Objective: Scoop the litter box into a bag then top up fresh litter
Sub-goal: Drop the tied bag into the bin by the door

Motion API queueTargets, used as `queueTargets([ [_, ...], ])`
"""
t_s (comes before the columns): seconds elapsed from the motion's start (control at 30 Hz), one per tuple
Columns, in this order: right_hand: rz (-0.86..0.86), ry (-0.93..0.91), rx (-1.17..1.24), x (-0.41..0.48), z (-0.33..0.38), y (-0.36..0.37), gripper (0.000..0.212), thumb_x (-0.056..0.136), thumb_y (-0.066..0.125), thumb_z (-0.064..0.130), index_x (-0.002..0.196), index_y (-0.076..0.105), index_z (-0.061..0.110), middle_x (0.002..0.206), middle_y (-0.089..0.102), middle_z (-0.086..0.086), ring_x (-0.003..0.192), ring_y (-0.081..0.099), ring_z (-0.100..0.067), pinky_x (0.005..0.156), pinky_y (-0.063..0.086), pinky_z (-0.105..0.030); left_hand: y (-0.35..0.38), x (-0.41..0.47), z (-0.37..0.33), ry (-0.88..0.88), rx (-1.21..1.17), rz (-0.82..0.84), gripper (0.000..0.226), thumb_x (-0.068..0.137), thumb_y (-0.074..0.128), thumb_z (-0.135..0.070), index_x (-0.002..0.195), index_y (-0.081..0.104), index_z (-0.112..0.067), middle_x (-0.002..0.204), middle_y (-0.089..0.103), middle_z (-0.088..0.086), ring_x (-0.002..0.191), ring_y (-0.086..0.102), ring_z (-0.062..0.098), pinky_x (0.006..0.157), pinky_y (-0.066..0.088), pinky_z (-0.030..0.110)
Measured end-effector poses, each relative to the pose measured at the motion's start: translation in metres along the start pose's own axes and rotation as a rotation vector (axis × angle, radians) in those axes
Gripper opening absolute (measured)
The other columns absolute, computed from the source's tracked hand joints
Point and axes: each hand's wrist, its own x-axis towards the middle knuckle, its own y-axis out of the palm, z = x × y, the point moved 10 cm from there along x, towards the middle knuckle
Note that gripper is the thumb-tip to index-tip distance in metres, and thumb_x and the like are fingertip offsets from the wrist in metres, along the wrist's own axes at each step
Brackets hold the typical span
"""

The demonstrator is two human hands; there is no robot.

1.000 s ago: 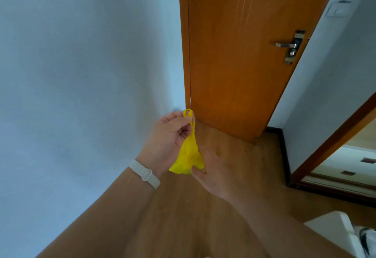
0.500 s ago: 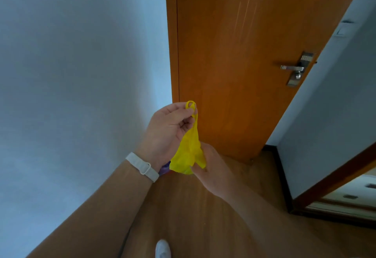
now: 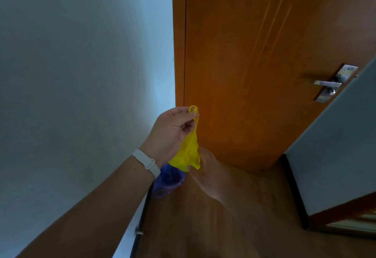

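Observation:
A small crumpled yellow plastic bag (image 3: 188, 152) hangs in front of me, its looped handle pinched at the top by my left hand (image 3: 172, 131), which wears a white wristband. My right hand (image 3: 205, 170) is just below and to the right, its fingertips touching the bag's lower edge. Whether those fingers grip the bag or only touch it is unclear. A blue-purple plastic bag (image 3: 168, 180) shows on the floor under my left wrist, by the wall. No litter box or scoop is in view.
An orange wooden door (image 3: 254, 64) with a metal lever handle (image 3: 327, 83) stands shut straight ahead. A pale wall (image 3: 81, 74) runs along the left, another wall (image 3: 335, 145) on the right beside a doorway. The floor (image 3: 234, 217) is brown wood.
The view has moved closer to the door and tilted. Both hands stay on the yellow bag. The blue-purple bag by the wall has come into view.

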Motion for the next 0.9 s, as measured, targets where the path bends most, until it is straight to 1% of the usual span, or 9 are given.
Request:
queueTargets([
  [0.13, 0.012, -0.022, -0.011, 0.040, -0.008, 0.008, 0.061, 0.085, 0.057, 0.045, 0.140, 0.043, 0.022, 0.135, 0.052, 0.000, 0.125, 0.046, -0.016, 0.095, 0.029, -0.018, -0.024, 0.042, 0.009, -0.021, -0.018, -0.071, 0.015, 0.091, 0.056, 0.003, 0.087, 0.069, -0.003, 0.076, 0.069, 0.006, 0.065, 0.060, 0.010, 0.063, 0.052, 0.018],
  [0.23, -0.040, -0.128, -0.203, 0.068, -0.006, 0.002, 0.047, 0.088, 0.059, 0.046, 0.131, 0.053, 0.026, 0.125, 0.060, 0.006, 0.115, 0.054, -0.011, 0.090, 0.024, -0.012, -0.036, 0.075, 0.018, -0.038, -0.025, -0.113, 0.016, 0.091, 0.056, 0.004, 0.084, 0.069, -0.003, 0.076, 0.069, 0.006, 0.070, 0.061, 0.012, 0.065, 0.053, 0.018],
  [0.3, -0.040, -0.149, -0.265, 0.085, -0.011, 0.005, 0.046, 0.086, 0.065, 0.045, 0.125, 0.058, 0.023, 0.119, 0.064, 0.005, 0.109, 0.058, -0.012, 0.087, 0.018, -0.007, -0.046, 0.095, 0.022, -0.031, -0.012, -0.153, 0.018, 0.090, 0.057, 0.005, 0.081, 0.070, -0.003, 0.075, 0.070, 0.006, 0.070, 0.061, 0.013, 0.065, 0.053, 0.018],
  [0.4, 0.017, -0.155, -0.216, 0.119, -0.029, 0.022, 0.048, 0.077, 0.078, 0.037, 0.116, 0.063, 0.015, 0.108, 0.067, -0.001, 0.098, 0.062, -0.014, 0.089, 0.021, -0.009, -0.060, 0.125, 0.025, -0.031, 0.005, -0.195, 0.018, 0.090, 0.057, 0.005, 0.081, 0.070, -0.003, 0.076, 0.068, 0.008, 0.070, 0.058, 0.014, 0.064, 0.052, 0.018],
  [0.47, 0.090, -0.157, -0.068, 0.145, -0.041, 0.033, 0.045, 0.078, 0.077, 0.027, 0.117, 0.061, 0.011, 0.109, 0.065, -0.005, 0.101, 0.054, -0.009, 0.091, 0.020, -0.002, -0.067, 0.145, 0.025, -0.032, 0.015, -0.246, 0.015, 0.089, 0.057, 0.004, 0.082, 0.069, -0.002, 0.078, 0.065, 0.010, 0.070, 0.056, 0.015, 0.063, 0.051, 0.018],
  [0.57, 0.159, -0.200, -0.011, 0.181, -0.052, 0.042, 0.040, 0.077, 0.078, 0.018, 0.112, 0.062, 0.007, 0.103, 0.065, -0.009, 0.099, 0.046, -0.010, 0.091, 0.016, 0.003, -0.075, 0.175, 0.024, -0.028, 0.010, -0.320, 0.022, 0.089, 0.058, 0.005, 0.075, 0.071, -0.005, 0.075, 0.067, 0.010, 0.066, 0.058, 0.013, 0.061, 0.052, 0.018],
  [0.7, 0.207, -0.243, 0.065, 0.222, -0.067, 0.055, 0.033, 0.083, 0.075, 0.023, 0.112, 0.062, 0.012, 0.100, 0.053, 0.010, 0.096, 0.048, -0.005, 0.087, 0.019, 0.008, -0.085, 0.212, 0.017, -0.003, 0.048, -0.379, 0.019, 0.089, 0.056, 0.007, 0.078, 0.068, -0.002, 0.071, 0.069, 0.007, 0.062, 0.062, 0.010, 0.061, 0.052, 0.017],
  [0.8, 0.281, -0.231, 0.079, 0.247, -0.084, 0.076, 0.029, 0.089, 0.068, 0.031, 0.115, 0.059, 0.019, 0.099, 0.055, 0.011, 0.090, 0.045, 0.004, 0.082, 0.025, 0.004, -0.102, 0.236, 0.018, -0.006, 0.073, -0.425, 0.017, 0.090, 0.055, 0.008, 0.082, 0.066, -0.001, 0.070, 0.069, 0.006, 0.059, 0.062, 0.008, 0.060, 0.051, 0.016],
  [0.9, 0.307, -0.180, 0.123, 0.265, -0.103, 0.096, 0.029, 0.091, 0.065, 0.032, 0.117, 0.057, 0.022, 0.098, 0.049, 0.017, 0.089, 0.044, 0.006, 0.078, 0.029, -0.002, -0.123, 0.258, 0.032, -0.044, 0.013, -0.438, 0.022, 0.090, 0.055, 0.006, 0.077, 0.070, -0.004, 0.073, 0.070, 0.007, 0.063, 0.063, 0.009, 0.061, 0.052, 0.017],
])
